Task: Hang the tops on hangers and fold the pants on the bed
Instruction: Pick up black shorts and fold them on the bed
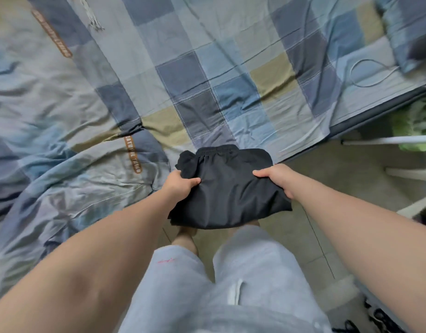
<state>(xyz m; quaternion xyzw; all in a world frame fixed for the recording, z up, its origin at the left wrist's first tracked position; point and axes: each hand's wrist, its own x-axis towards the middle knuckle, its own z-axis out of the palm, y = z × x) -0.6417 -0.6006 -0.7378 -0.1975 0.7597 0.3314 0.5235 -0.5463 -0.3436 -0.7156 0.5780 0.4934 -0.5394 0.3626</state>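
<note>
1. Pants, black and folded, are held at the bed edge, partly over the floor.
2. Left hand grips their left side.
3. Right hand grips their right side.

A checked quilt lies crumpled on your left. At far right, a matching pillow sits near a looped white cable. Pale floor tiles lie below you, with a dark-laced shoe at lower right.
</note>
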